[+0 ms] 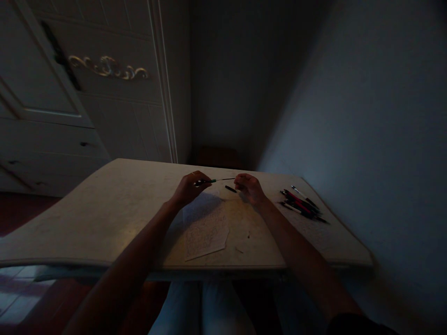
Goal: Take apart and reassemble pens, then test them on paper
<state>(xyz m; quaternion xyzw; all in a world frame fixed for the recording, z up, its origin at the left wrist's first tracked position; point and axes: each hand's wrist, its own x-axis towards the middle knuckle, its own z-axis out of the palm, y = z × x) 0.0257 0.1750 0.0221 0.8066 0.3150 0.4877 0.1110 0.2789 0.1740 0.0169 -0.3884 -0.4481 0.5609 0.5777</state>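
Note:
My left hand (193, 187), its fingers closed, holds a dark pen (213, 180) with a green part showing, above the table. From the pen a thin ink refill (226, 178) runs level to the right. The fingertips of my right hand (248, 186) are pinched on the refill's dark far end. Just below the refill, a short black pen cap or barrel piece (230, 189) lies on the table. A sheet of paper covered in handwriting (206, 228) rests beneath and in front of my left hand.
The worn white table (132, 209) spans the view. On its right side lies a pile of several pens (302, 204) over another written sheet (316, 232). Small scraps (239, 250) sit near the front edge. A white cabinet (132, 116) and a wall (366, 139) stand beyond.

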